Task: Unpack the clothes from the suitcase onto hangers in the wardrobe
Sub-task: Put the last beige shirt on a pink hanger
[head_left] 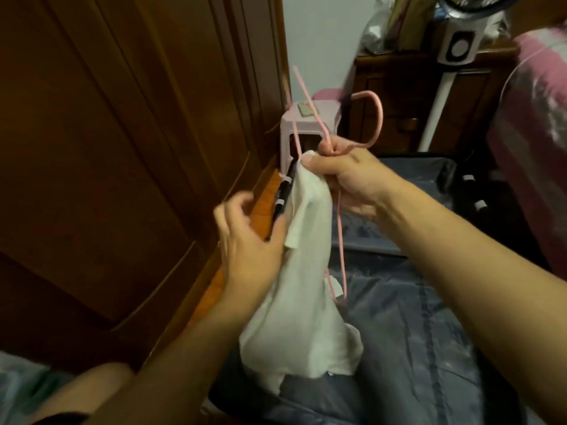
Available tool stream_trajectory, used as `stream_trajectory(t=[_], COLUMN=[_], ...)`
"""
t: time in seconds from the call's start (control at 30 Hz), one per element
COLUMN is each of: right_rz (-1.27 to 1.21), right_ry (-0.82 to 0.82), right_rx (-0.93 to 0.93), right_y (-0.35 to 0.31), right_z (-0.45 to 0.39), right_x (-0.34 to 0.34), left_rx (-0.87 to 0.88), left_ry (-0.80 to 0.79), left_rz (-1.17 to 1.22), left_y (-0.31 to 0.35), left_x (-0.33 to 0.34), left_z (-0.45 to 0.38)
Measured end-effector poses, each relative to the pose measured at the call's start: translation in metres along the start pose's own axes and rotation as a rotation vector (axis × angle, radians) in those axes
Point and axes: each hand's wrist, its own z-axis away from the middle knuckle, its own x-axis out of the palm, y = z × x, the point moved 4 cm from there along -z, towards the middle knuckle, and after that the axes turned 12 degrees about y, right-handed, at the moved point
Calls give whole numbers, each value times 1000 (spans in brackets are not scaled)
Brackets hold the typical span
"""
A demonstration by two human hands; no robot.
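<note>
Left of both hands stands the wardrobe (107, 148), its dark wooden doors closed as far as I can see, so nothing is being hung yet. The left hand (245, 240) comes next, fingers loosely spread and holding nothing I can make out; its palm seems to lie against the side of the white garment (306, 286), likely to steady or tug the cloth along. A dark strip with white bands (283, 194) runs just above that hand, beside the cloth; I cannot tell whether it belongs to the garment. The garment hangs bunched between the two hands, its top gathered up at the right hand (343, 176) and its lower end drooping onto the open suitcase (429, 348) below both arms. The right hand is closed around the neck of the pink hanger (379, 118), the hook curling up past the knuckles and the thin arms running above and below the fist, so one hand keeps the frame still while the other works the fabric on. My guess is the garment is only partly threaded. Beyond the hands stands a pink stool (310, 124); right of it, a dark cabinet (399, 102).
</note>
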Motion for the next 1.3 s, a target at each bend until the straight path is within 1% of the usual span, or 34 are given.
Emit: stream_trajectory(t=[0.03,0.07,0.17,0.23,0.27,0.3,0.33,0.4,0.47,0.53,0.6,0.67,0.73,0.8,0.87,0.97,1.03,1.07,1.1,1.13,1.17,1.2,1.23,1.27,1.3], right_rz=[-9,-34,-138,-116,-93,-67,-35,14,16,7,-39,-86,-100,-89,-67,49,140,182,216,261,310,365,416,456,492], right_ry=[26,45,62,92,99,109,108,93,73,137,254,365,458,533,569,634,695,721,741,753,771,790,806,820,835], right_rx=[-12,-20,-23,-24,-19,-4,17,61,94,99,105,108,124,158,215,248,222,210,200,196,188,187,185,188,195], right_y=[-6,-12,-29,-37,-40,-42,-43,-42,-40,-39,-42,-42,-39,-32,-23,-10,-6,-5,-3,-2,1,3,6,7,11], right_z=[1,4,9,12,12,12,13,14,16,16,18,21,23,23,22,13,8,6,4,2,-1,-2,-4,-6,-8], right_x=[-5,-11,-28,-44,-51,-60,-65,-75,-82,-91,-104,-118,-131,-142,-152,-167,-174,-175,-175,-175,-176,-176,-178,-181,-186], left_rx=[-6,-30,-270,-308,-324,-346,-344,-241,-63,64,30,-37,-71,-107,-123,-186,-230,-218,-158,-59,46,114,132,100,31], left_ry=[-57,-155,-437,-579,-618,-644,-634,-598,-565,-539,-477,-459,-529,-623,-721,-908,-1042,-1081,-1086,-1029,-932,-835,-751,-695,-660], left_rz=[-76,-157,-322,-325,-248,-127,-16,87,34,-95,-134,-54,39,76,90,128,145,128,77,-23,-162,-323,-459,-551,-603], left_y=[-16,-35,-79,-78,-69,-53,-38,-4,18,23,9,-7,-14,-18,-17,-2,10,15,16,13,6,-5,-19,-32,-45], left_x=[5,14,46,69,80,91,100,113,119,116,111,100,86,76,68,56,49,45,44,44,45,46,45,42,36], left_z=[17,31,49,55,57,58,56,50,40,28,13,0,-9,-21,-32,-33,-28,-26,-29,-35,-41,-46,-48,-48,-44])
